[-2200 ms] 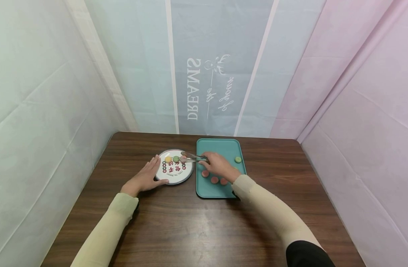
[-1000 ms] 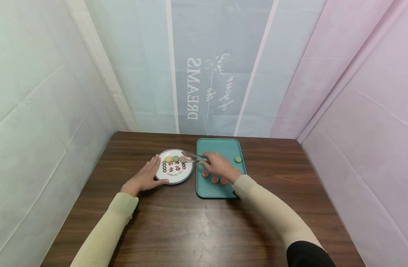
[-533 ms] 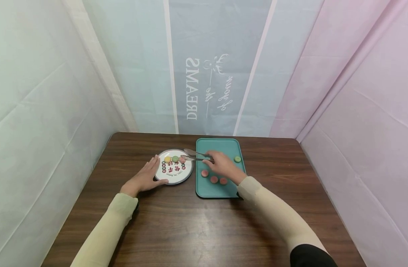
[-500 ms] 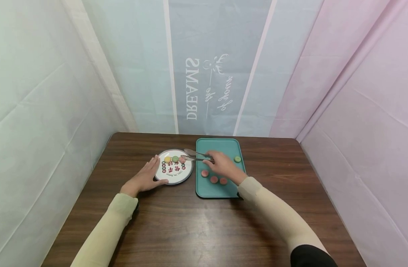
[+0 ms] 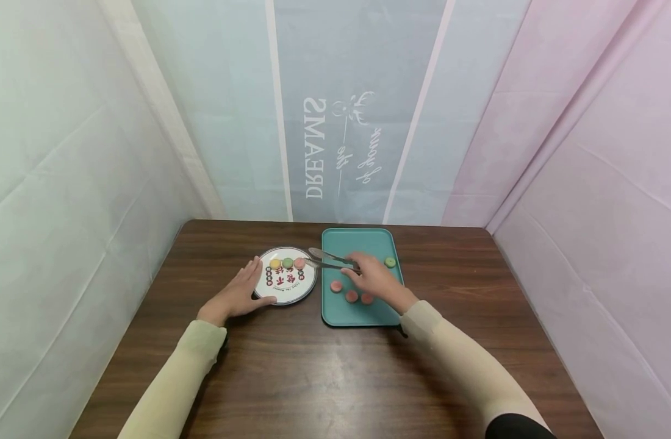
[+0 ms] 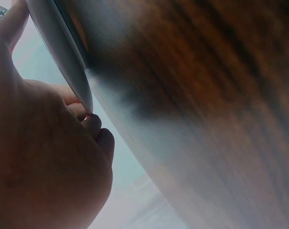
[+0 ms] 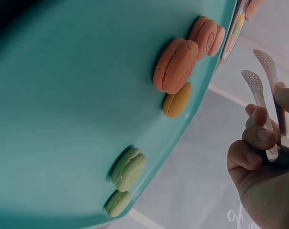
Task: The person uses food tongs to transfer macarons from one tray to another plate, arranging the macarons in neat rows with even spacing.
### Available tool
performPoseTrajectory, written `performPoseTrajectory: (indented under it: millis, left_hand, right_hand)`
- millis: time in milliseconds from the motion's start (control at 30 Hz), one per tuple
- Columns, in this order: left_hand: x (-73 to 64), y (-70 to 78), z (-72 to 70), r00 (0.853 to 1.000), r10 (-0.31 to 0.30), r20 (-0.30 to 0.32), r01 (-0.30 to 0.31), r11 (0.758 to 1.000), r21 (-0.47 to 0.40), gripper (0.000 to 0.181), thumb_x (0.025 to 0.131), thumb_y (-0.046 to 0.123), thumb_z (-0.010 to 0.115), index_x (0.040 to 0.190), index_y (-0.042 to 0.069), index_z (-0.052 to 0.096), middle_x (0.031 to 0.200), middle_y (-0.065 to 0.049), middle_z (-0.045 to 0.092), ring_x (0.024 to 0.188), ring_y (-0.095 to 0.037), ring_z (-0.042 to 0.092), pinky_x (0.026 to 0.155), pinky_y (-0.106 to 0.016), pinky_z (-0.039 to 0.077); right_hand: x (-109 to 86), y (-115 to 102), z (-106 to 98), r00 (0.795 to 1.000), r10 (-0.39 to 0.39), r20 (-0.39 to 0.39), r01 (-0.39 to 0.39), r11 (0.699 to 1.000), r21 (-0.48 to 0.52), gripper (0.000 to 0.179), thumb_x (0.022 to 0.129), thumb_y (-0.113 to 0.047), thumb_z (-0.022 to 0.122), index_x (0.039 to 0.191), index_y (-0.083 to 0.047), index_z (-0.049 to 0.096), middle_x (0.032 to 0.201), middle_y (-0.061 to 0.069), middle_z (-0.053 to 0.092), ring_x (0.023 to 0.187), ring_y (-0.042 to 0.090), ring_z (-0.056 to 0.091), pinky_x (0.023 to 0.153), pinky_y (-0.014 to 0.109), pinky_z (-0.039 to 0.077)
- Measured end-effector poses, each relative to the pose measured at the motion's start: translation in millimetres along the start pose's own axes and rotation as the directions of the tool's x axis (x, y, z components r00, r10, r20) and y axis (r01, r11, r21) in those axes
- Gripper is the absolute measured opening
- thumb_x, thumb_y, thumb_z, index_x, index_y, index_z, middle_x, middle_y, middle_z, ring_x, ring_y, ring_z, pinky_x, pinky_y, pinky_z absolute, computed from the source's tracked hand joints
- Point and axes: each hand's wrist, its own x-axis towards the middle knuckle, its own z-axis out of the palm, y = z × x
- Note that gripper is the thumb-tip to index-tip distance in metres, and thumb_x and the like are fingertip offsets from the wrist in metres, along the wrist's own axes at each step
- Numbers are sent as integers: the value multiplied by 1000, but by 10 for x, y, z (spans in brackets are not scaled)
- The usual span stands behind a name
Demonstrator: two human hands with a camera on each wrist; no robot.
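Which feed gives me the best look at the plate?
The head view: it shows the plate from above, with its print and three macarons. The left wrist view has only its rim and underside; the right wrist view, just a thin edge-on sliver.

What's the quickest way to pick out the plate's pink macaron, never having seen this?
On the dark wooden table, find the round white plate left of the teal tray. The pink macaron ends a row of three there, nearest the tray. Its row-mates are a green macaron and a yellow macaron; the other pink macarons lie on the tray.
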Motion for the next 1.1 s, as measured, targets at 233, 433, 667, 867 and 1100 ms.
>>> performPoseTrajectory:
  millis: [233,433,667,867,1100]
  left_hand:
    - [-5,17,-1,1000,-11,-5,11,1000,3,119,99,68,64,169,-7,3,178,-26,-3,165,-43,3,133,-58,10]
    - [-3,8,3,1000,-10,-11,10,1000,1,119,99,67,65,169,-7,3,178,-25,-3,165,-43,3,133,-58,10]
    - [-9,4,23,1000,-11,-12,11,1000,0,119,100,68,64,169,-6,3,178,-26,-2,165,-43,3,133,-58,10]
    - [-9,-4,31,1000,-12,-10,12,1000,-2,119,99,69,64,169,-6,3,178,-25,-4,165,-42,2,134,-58,10]
    - [6,-6,40,1000,-10,-11,10,1000,0,118,100,68,64,169,-5,2,178,-25,-4,165,-42,2,134,-58,9]
  right_hand:
    - [-115,-9,-48,1000,2,-7,-2,1000,29,25,108,-31,68,122,-11,71,90,-3,63,72,15,54,61,36,47]
    - [-211,-13,-66,1000,10,-26,-8,998,55,27,109,-32,68,126,-11,71,91,-4,63,70,15,54,61,37,47]
    - [-300,-13,-72,999,12,-31,-10,998,69,36,109,-31,68,132,-4,71,93,-3,63,72,17,55,62,38,48]
    - [-382,-6,-77,999,27,-26,-25,997,80,36,109,-31,68,133,-5,70,94,-2,64,74,17,57,63,39,50]
    - [-467,15,-68,999,39,-29,-37,997,61,36,109,-33,68,130,-5,71,95,-3,65,77,14,58,65,35,51]
